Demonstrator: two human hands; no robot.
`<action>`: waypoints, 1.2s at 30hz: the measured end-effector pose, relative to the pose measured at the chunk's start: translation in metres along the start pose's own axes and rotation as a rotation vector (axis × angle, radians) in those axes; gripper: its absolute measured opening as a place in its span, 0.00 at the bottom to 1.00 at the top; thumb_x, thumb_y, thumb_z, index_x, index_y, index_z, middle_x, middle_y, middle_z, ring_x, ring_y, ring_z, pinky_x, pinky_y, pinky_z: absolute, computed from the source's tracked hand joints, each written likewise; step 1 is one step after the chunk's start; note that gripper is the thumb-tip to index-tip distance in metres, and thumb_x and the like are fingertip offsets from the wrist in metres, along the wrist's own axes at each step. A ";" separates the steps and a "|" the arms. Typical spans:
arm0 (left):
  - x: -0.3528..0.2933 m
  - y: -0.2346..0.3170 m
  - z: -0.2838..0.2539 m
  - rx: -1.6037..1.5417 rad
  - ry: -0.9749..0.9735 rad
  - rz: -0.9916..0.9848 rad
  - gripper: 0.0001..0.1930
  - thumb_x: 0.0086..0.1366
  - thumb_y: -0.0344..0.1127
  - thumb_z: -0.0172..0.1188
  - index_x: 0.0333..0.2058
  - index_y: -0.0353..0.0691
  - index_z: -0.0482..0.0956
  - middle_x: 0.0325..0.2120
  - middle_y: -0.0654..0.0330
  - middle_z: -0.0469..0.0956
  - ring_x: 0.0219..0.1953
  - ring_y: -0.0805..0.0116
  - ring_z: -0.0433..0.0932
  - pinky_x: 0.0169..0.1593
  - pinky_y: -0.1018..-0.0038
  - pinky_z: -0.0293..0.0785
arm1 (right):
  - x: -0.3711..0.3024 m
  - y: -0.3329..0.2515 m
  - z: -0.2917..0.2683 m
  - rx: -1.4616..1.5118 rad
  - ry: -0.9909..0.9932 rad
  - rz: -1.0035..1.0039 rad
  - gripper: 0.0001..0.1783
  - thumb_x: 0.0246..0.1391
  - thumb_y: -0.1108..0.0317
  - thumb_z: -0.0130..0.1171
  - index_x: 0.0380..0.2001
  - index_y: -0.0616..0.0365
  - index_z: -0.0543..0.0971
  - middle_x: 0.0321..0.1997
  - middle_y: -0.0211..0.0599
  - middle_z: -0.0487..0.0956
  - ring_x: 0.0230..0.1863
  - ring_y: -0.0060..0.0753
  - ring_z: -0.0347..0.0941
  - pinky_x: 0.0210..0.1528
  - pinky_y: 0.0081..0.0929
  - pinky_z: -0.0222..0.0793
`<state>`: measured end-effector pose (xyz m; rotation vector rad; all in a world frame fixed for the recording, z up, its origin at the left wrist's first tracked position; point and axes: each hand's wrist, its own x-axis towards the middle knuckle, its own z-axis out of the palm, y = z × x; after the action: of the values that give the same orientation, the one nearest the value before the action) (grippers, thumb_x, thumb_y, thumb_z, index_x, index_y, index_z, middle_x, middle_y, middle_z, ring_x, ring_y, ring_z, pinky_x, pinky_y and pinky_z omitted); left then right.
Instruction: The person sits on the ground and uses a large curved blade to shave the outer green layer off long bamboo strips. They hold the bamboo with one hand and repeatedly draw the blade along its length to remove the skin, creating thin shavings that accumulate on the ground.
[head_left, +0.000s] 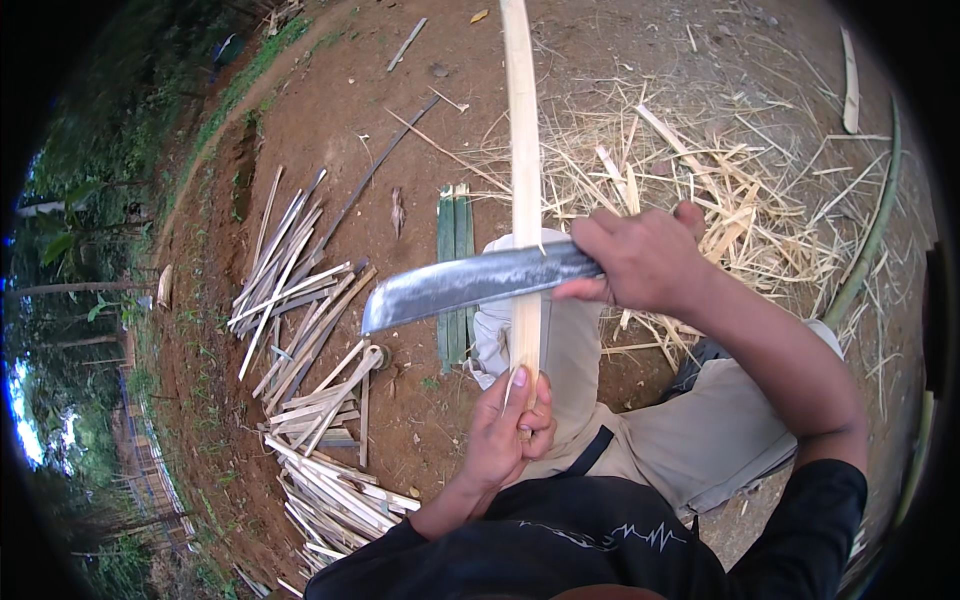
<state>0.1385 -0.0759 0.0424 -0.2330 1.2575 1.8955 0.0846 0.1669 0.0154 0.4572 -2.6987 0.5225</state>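
Note:
A long pale bamboo strip (pixel 524 150) stretches away from me over my bent knee. Its near end is in the closed grip of my left hand (pixel 510 425), with the thumb pressed along the top. My right hand (pixel 645 255) is wrapped round the handle of a machete (pixel 470 287), and the handle is hidden in the fist. The broad steel blade points left and lies across the strip, just beyond my left hand. A thin sliver stands up from the strip at the blade's upper edge.
Bundles of split bamboo sticks (pixel 325 490) lie on the brown soil at left. Green bamboo slats (pixel 455 230) lie beyond my knee. Shavings (pixel 735 215) are heaped at right, near a long green bamboo pole (pixel 870 250). Trees (pixel 75 300) line the far left.

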 end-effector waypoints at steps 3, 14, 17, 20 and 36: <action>0.001 0.002 0.004 0.020 0.015 0.012 0.17 0.75 0.47 0.39 0.36 0.39 0.67 0.16 0.70 0.54 0.13 0.83 0.49 0.16 0.82 0.44 | 0.004 0.013 -0.003 -0.114 0.033 -0.039 0.37 0.50 0.27 0.46 0.28 0.56 0.71 0.24 0.42 0.77 0.19 0.44 0.76 0.21 0.40 0.72; -0.018 -0.014 -0.020 0.079 -0.036 -0.056 0.17 0.75 0.46 0.39 0.34 0.38 0.67 0.15 0.71 0.53 0.13 0.82 0.50 0.16 0.82 0.47 | 0.012 0.025 -0.005 -0.089 -0.077 0.191 0.35 0.60 0.33 0.37 0.37 0.56 0.75 0.26 0.42 0.78 0.24 0.46 0.76 0.28 0.42 0.72; -0.038 -0.022 -0.028 0.135 -0.023 -0.130 0.18 0.75 0.46 0.38 0.34 0.38 0.67 0.15 0.71 0.54 0.13 0.82 0.50 0.17 0.82 0.47 | 0.027 0.130 -0.025 0.105 -0.010 0.718 0.39 0.60 0.31 0.36 0.31 0.59 0.77 0.19 0.43 0.75 0.21 0.47 0.75 0.29 0.42 0.71; -0.033 -0.035 -0.041 0.196 -0.012 -0.128 0.18 0.75 0.46 0.38 0.34 0.37 0.67 0.15 0.70 0.54 0.13 0.82 0.50 0.17 0.82 0.47 | 0.021 0.140 -0.021 -0.092 -0.016 0.712 0.40 0.60 0.31 0.35 0.29 0.61 0.77 0.15 0.41 0.72 0.20 0.42 0.73 0.29 0.40 0.70; -0.073 -0.023 -0.071 0.429 0.101 -0.077 0.20 0.75 0.48 0.36 0.34 0.36 0.67 0.15 0.70 0.54 0.15 0.81 0.51 0.18 0.83 0.47 | -0.025 0.225 -0.019 0.383 0.261 1.216 0.38 0.60 0.31 0.37 0.29 0.62 0.71 0.20 0.39 0.71 0.17 0.37 0.68 0.22 0.37 0.69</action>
<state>0.1821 -0.1706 0.0333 -0.1475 1.6625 1.5202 0.0282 0.3784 -0.0442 -1.1726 -2.3206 1.2731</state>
